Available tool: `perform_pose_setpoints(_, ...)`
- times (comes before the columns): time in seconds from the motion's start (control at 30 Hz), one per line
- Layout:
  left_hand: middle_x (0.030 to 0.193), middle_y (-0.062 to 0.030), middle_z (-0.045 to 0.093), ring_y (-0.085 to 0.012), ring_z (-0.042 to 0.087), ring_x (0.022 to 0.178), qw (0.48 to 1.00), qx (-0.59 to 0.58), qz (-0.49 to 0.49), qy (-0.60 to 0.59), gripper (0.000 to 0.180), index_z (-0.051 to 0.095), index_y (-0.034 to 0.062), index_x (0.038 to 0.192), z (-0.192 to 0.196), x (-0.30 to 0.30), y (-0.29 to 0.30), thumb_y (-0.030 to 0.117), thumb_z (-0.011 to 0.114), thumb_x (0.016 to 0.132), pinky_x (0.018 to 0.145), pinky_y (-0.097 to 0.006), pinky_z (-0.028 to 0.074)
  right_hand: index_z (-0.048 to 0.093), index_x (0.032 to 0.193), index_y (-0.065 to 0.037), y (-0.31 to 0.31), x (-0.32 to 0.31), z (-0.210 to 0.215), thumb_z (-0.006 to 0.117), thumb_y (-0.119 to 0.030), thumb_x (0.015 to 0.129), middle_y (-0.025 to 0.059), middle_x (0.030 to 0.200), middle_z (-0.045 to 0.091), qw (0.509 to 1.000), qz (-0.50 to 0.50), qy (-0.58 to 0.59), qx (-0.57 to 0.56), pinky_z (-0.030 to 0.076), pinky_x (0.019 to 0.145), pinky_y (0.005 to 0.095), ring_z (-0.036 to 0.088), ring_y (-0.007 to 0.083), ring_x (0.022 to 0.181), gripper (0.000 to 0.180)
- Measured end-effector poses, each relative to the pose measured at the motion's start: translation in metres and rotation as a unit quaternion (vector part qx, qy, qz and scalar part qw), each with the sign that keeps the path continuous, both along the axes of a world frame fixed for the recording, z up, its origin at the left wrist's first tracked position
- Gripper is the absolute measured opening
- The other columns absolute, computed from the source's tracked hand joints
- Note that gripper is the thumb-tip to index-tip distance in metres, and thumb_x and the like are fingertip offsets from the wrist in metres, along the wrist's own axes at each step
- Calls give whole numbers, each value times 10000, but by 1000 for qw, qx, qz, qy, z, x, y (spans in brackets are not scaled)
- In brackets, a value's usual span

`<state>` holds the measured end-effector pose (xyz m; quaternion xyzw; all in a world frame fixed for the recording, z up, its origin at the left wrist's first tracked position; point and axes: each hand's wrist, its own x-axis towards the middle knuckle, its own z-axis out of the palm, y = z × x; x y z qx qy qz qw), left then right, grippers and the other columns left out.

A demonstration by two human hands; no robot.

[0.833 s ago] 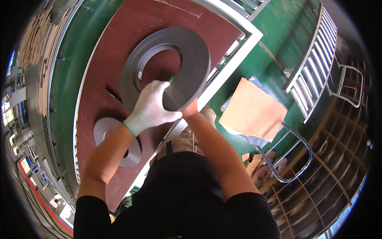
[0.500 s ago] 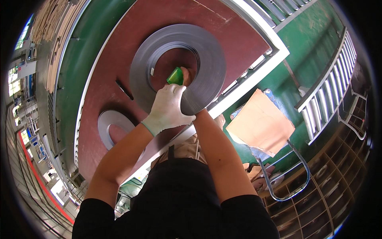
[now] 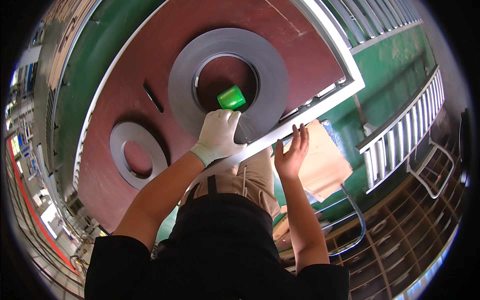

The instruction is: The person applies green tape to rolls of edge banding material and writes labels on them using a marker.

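A large flat coil of grey strip lies on the dark red table top. My left hand, in a white glove, rests over its near side, the fingers bent at the inner rim and the thumb by the outer edge, closed on the coil's band. A shiny green roll, apparently tape, sits in the coil's opening, just beyond the gloved fingertips. Beside the glove, a clear, glossy patch shows on the coil. My bare right hand is raised off the table's right edge, fingers stretched out, holding nothing.
A smaller grey coil lies at the left of the table, with a black pen-like object above it. A white edge rail borders the table. Right of it stand a stool topped with cardboard and a roller conveyor.
My right hand has let go of the green roll and moved right, off the table. The roll now lies inside the coil. My left hand stays on the coil's near side.
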<state>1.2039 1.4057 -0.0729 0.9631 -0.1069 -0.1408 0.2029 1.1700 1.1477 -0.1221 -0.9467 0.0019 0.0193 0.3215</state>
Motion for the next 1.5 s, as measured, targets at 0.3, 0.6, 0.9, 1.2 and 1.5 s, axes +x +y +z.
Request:
perform_pose_setpoints(0.3, 975, -117, 701, -313, 665, 999, 1000, 21, 6, -8, 334, 684, 73, 1001, -54, -25, -5, 298, 779, 773, 871, -467, 505, 557, 1467, -78, 135, 89, 43, 817, -462, 864, 186, 1374, 636, 978, 199, 26, -52, 523, 1033, 519, 628, 407, 1266, 761)
perform_pose_setpoints(0.6, 1189, -147, 652, -315, 636, 1145, 999, 28, 1, -32, 803, 601, 18, 1339, -56, -29, -3, 597, 753, 803, 1062, -449, 465, 574, 1444, -68, 116, 97, 71, 816, -408, 838, 200, 1256, 686, 972, 219, 45, -74, 575, 938, 478, 697, 407, 1120, 736)
perform_pose_setpoints(0.9, 1192, -142, 686, -329, 646, 1156, 994, -93, 28, -42, 836, 616, 1, 1366, -59, -37, -2, 510, 843, 743, 1075, -447, 466, 395, 1624, -45, 3, -78, 35, 828, -406, 815, 182, 1326, 663, 968, 185, 51, -163, 537, 939, 511, 704, 360, 1102, 986)
perform_pose_setpoints(1.2, 1328, -133, 670, -323, 612, 1256, 999, -34, 17, -26, 881, 607, 53, 1405, -57, -36, -4, 496, 902, 703, 1124, -475, 453, 346, 1658, -65, -29, -80, 5, 807, -434, 842, 117, 1383, 650, 969, 123, 30, -214, 500, 951, 493, 682, 299, 1166, 1007)
perform_pose_setpoints(1.5, 1351, -129, 650, -348, 625, 1149, 993, -49, 8, -109, 928, 565, 23, 1374, -45, -35, -8, 439, 950, 639, 1054, -475, 487, 412, 1626, -71, -35, -78, 29, 810, -414, 816, 87, 1375, 655, 974, 90, 42, -205, 485, 964, 474, 675, 261, 1172, 966)
